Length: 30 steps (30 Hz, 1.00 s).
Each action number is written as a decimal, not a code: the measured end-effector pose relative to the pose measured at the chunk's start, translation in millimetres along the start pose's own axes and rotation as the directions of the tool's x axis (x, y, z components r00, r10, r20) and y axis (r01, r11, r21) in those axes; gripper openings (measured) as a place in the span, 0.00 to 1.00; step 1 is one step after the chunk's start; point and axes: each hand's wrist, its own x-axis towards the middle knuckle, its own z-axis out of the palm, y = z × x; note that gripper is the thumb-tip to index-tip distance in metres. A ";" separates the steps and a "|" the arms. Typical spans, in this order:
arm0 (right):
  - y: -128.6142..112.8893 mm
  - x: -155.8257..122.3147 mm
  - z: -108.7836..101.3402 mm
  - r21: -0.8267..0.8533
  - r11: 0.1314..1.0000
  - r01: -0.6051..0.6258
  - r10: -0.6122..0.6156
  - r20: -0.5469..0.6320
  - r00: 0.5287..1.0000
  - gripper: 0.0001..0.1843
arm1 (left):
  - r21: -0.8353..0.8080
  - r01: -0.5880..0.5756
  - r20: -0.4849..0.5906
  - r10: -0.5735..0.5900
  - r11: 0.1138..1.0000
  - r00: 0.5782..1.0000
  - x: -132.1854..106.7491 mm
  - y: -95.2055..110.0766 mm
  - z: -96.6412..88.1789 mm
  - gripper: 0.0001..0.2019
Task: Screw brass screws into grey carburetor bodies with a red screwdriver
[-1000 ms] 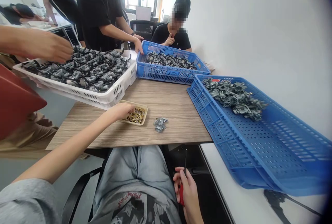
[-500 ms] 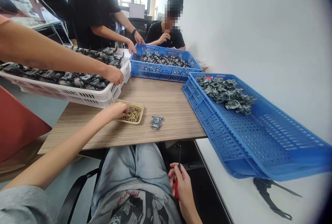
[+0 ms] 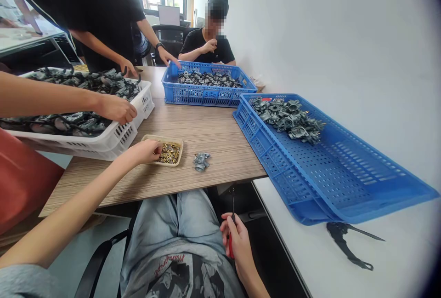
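Observation:
My left hand reaches over the left side of a small cream tray full of little brass parts. Its fingers are curled together at the parts; whatever they pinch is hidden. Low over my lap's right side, my right hand is wrapped round a screwdriver with a red and black handle, its thin shaft pointing up and away. One grey metal casting lies on the wood-grain table, right of the tray and apart from both hands.
A blue crate holding a heap of grey castings stands at right. Beneath its near end lies a black tool. Another filled blue crate is at the back. Co-workers' hands are at a white crate at left; a person sits behind.
The white crate has shifted left, away from the tray, with a co-worker's hand at its rim. Another co-worker's hand has left the back blue crate. My hands stay at much the same places.

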 end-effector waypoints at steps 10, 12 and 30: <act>9.1 5.1 -3.5 -0.001 1.000 -0.009 0.009 0.003 1.000 0.26 | 0.040 -0.018 0.035 0.017 0.999 0.999 -0.5 0.9 -2.5 0.10; 9.6 5.0 -3.3 -0.003 1.000 -0.007 0.007 0.003 1.000 0.26 | 0.043 -0.013 0.037 0.011 0.999 0.999 -1.0 2.4 -2.7 0.08; 17.4 15.0 -4.2 0.002 0.999 0.041 -0.041 0.029 0.999 0.25 | -0.335 -0.277 -0.199 0.219 0.901 0.955 20.4 118.2 -30.6 0.08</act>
